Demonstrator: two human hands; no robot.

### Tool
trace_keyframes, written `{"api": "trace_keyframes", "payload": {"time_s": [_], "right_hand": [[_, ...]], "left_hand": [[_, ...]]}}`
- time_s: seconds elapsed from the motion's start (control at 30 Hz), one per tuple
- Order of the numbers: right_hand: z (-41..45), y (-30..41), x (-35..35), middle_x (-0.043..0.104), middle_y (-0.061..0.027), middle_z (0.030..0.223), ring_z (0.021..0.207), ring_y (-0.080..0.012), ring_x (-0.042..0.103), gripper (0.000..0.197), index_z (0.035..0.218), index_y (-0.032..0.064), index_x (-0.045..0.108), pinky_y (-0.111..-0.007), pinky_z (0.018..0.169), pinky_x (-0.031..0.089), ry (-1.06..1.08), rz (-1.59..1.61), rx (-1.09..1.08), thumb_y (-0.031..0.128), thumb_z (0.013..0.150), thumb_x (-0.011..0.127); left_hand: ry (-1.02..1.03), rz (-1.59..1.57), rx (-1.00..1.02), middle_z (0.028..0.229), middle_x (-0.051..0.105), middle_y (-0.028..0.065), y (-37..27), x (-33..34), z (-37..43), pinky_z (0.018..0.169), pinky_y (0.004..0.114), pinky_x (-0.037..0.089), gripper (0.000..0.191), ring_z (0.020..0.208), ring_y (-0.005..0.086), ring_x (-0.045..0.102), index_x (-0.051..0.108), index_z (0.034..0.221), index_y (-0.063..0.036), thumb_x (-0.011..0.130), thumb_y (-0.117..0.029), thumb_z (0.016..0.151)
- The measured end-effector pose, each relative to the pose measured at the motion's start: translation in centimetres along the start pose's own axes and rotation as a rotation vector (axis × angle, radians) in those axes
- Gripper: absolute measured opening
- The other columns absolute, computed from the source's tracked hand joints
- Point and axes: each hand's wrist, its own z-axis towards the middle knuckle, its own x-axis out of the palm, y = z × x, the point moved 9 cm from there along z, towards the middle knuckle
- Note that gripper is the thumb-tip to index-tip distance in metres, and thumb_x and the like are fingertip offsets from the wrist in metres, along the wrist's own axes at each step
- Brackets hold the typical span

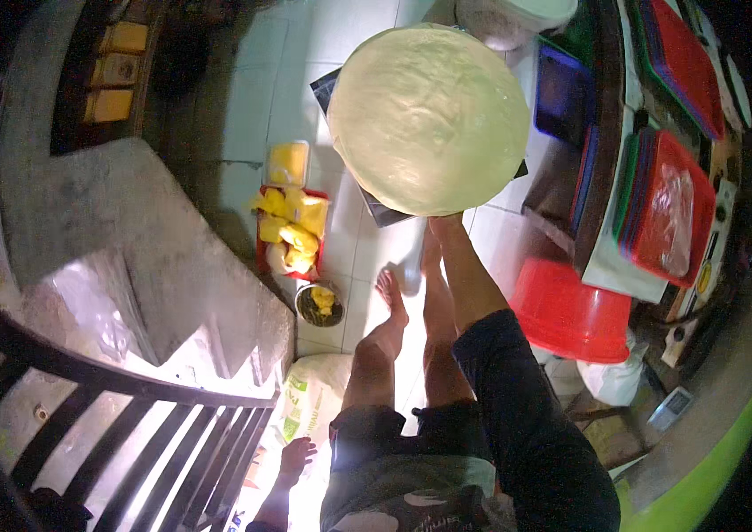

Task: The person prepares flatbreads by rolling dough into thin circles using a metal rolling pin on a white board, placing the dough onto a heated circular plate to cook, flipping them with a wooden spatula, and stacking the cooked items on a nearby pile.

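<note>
A large round pale yellow-green object (429, 120), its smooth surface slightly wrinkled, fills the upper middle of the view. My right hand (446, 223) reaches up to its lower edge, and the fingers are hidden beneath it, so their grip cannot be made out. Behind the round object, corners of a dark flat panel (382, 213) show. My left hand (298, 454) hangs low at my side with the fingers apart and nothing in it, near a white printed sack (313, 392).
On the tiled floor at left are a red tray (260, 256) of yellow pieces, a yellow-filled container (288, 163) and a metal bowl (320, 320). A red tub (572, 309) and stacked trays (678, 206) stand at right. A dark railing (150, 379) runs lower left.
</note>
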Motion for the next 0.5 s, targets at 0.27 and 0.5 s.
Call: {"api": "trace_keyframes", "payload": {"time_s": [0.27, 0.5], "right_hand": [[-10.8, -5.7, -11.5, 0.056, -0.0063, 0.128, 0.119, -0.0234, 0.053, 0.047, 0.134, 0.0128, 0.047, -0.044, 0.097, 0.048, 0.091, 0.048, 0.046, 0.044, 0.099, 0.044], [-20.8, -10.1, -23.4, 0.063, -0.008, 0.114, 0.106, -0.0231, 0.058, 0.046, 0.125, 0.0095, 0.055, -0.043, 0.087, 0.051, 0.313, 0.675, 0.235, 0.045, 0.099, 0.042]], "left_hand": [[-0.112, -0.111, 0.212, 0.106, 0.067, 0.0092, 9.4, -4.4, 0.6, 0.074, 0.032, 0.052, 0.03, 0.093, 0.0186, 0.066, 0.058, 0.121, -0.0058, 0.052, -0.026, 0.099], [-0.11, 0.052, 0.096, 0.11, 0.066, 0.0078, 25.5, -6.7, 0.8, 0.082, 0.038, 0.05, 0.035, 0.1, 0.0212, 0.064, 0.055, 0.125, -0.0097, 0.055, -0.032, 0.097]]}}
